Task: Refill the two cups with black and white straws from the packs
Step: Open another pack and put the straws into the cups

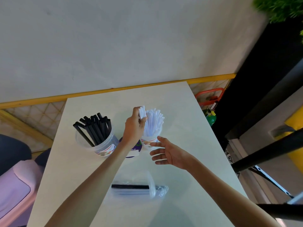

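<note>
Two clear cups stand on the white table (172, 208). The left cup (105, 145) holds several black straws (95, 126). In the right cup (150, 143) stand several white straws (155, 122). My left hand (133, 128) grips a small bunch of white straws (142, 111) just above the left side of the right cup. With fingers spread and holding nothing, my right hand (167, 153) hovers beside the right cup's base. A clear plastic pack (139, 188) with a few black straws inside lies flat near the table's front.
A round purple-and-white label or lid (133, 152) lies between the cups, partly under my left arm. A pinkish seat (16, 185) is to the left of the table. An orange frame (209, 95) and black furniture (262, 79) stand to the right.
</note>
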`<state>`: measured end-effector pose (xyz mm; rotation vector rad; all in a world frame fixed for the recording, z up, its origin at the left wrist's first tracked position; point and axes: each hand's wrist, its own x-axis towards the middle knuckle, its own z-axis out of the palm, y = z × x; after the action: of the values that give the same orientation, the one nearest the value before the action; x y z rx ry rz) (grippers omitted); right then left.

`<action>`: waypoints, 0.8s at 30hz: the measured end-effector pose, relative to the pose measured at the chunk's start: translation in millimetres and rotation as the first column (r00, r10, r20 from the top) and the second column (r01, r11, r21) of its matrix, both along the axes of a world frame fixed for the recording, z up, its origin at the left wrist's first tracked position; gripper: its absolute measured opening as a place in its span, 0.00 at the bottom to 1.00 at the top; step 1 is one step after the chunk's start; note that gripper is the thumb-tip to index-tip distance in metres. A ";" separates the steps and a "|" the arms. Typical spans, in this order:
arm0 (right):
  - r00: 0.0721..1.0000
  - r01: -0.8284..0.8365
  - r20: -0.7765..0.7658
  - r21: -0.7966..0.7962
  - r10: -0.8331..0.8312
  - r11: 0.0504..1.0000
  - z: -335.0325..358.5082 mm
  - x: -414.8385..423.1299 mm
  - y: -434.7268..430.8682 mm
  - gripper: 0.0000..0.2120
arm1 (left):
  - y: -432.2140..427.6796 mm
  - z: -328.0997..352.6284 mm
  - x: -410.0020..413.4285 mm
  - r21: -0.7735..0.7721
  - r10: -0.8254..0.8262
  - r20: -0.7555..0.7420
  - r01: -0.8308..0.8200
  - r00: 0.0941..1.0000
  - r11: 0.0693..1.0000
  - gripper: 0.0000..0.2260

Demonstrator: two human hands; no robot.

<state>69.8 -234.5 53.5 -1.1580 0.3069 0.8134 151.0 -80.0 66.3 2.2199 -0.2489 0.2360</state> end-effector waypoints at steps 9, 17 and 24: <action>0.999 -0.011 -0.045 0.006 0.012 1.000 -16.5 -0.3 -5.6 0.19 | -11.2 -15.3 -11.4 0.236 -0.148 0.033 0.136 0.988 0.962 0.26; 0.998 -0.015 -0.053 0.001 0.015 1.000 -17.9 3.0 -0.1 0.18 | -4.1 -30.9 -4.7 0.512 -0.260 0.350 0.049 0.900 0.857 0.18; 0.998 -0.031 -0.048 0.004 0.031 1.000 -13.7 2.8 8.8 0.20 | -3.0 -23.9 -8.4 0.589 -0.305 0.159 0.157 0.939 0.793 0.27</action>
<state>72.6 -225.7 39.8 -1.1442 0.3279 0.8698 142.6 -83.0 42.5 2.7179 -0.8236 0.3355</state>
